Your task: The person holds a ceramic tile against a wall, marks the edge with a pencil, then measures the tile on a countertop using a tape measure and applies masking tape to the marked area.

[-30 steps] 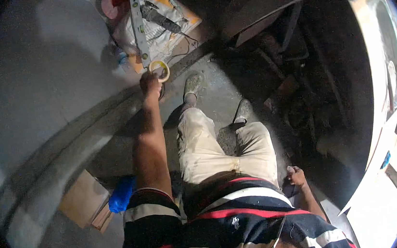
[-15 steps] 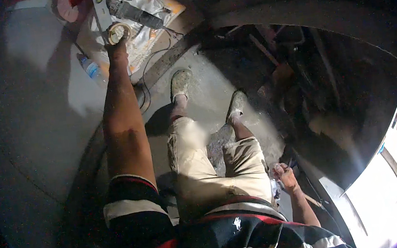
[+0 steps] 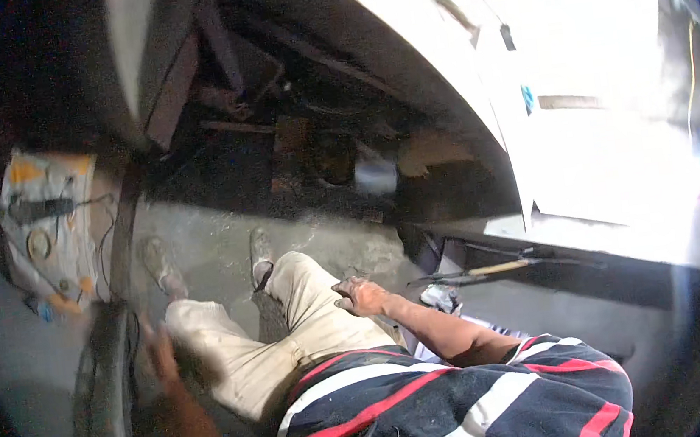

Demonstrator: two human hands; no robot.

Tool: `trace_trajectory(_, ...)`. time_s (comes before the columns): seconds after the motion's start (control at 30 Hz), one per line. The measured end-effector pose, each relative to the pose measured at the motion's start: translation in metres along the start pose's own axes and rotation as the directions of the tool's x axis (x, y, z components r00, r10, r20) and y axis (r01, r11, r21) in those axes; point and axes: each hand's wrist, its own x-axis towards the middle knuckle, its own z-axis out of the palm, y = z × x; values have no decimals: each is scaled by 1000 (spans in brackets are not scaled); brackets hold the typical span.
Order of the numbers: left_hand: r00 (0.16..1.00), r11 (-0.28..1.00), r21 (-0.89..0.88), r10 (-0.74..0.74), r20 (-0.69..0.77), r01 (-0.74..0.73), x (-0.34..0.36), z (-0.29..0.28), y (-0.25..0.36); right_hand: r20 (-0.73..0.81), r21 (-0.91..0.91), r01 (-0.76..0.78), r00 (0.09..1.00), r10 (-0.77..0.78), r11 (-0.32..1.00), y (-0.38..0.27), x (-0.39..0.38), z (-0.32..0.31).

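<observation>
My left hand (image 3: 159,348) is low beside my left thigh, near a dark edge, and smeared by motion; its fingers cannot be read. Over my right thigh is my right hand (image 3: 362,296), its fingers curled; anything within them is hidden. Farther left, a white and orange sack (image 3: 68,175) lies spread out. On it rest a dark power tool (image 3: 46,208) that looks like an angle grinder and a pale ring-shaped roll (image 3: 39,244), both apart from my hands.
A blue-capped plastic bottle (image 3: 41,309) lies beside the sack. To my right are a crumpled plastic bag (image 3: 440,297) and a long tool with a yellowish handle (image 3: 496,268). A dark curved panel (image 3: 449,182) rises ahead, with boards and clutter beneath it. A cable (image 3: 105,244) runs near the sack.
My left hand has left the ring-shaped roll on the sack and come back toward my thigh. My right hand has moved from beside my hip onto my thigh. The view has swung right.
</observation>
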Motion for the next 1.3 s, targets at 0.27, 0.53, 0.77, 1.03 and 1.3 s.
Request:
trace_trajectory(0.27, 896, 948, -89, -253, 366, 304, -186, 32, 96, -269, 493, 137, 963, 0, 859, 117, -79, 77)
trace_trajectory(0.53, 885, 973, 218, -31, 465, -80, -216, 33, 224, -220, 743, 128, 974, 59, 657, 202, -122, 91)
trace_trajectory(0.77, 750, 886, 359, -21, 661, -292, -288, 70, 419, -224, 864, -31, 870, 439, 502, 248, -147, 109)
trace_trajectory(1.03, 165, 775, 103, 2, 986, -623, -349, 95, 608, -610, 786, 330, 272, 744, 523, 305, -277, -51)
trace_trajectory(1.3, 106, 265, -61, 571, 814, -962, -453, 182, 876, -725, 560, 310, -267, 635, 769, 444, -343, -268)
